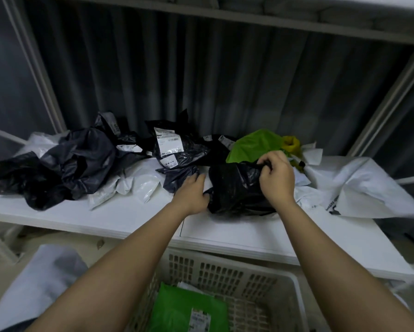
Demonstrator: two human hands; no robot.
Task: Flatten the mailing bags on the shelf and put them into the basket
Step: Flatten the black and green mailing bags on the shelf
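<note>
A crumpled black bag (234,185) is worked on at centre-right of the frame, lying on the white shelf (134,219). Its upper right edge is pinched by the right hand (276,176), fingers curled tight & clamped on the plastic. The left hand (192,191) is laid at the bag's left edge, thumb side touching it; fingers are stretched fwd, held roughly together, tips resting on a small grey-black bag (178,176) just beyond. Whether anything is gripped under the left palm can't be told.

More bags are strewn along the shelf. A big heap of dark grey bags (81,159) is seen left of centre, w/ white bags (139,185) under & beside it. A black bag w/ white labels (174,149) is set behind the left hand. A green bag (254,144) is seen just behind the right hand, touching the held bag, w/ something yellow (291,143) to its right. A large white bag w/ dark print (359,188) is spread at the right side of the frame.

A white slotted basket (225,271) is placed below the shelf's front edge, bottom centre; a flat green bag w/ a label (186,310) is lying in it. A pale cloth-like shape (40,279) is seen at lower left. A dark pleated curtain (201,80) fills the background.
</note>
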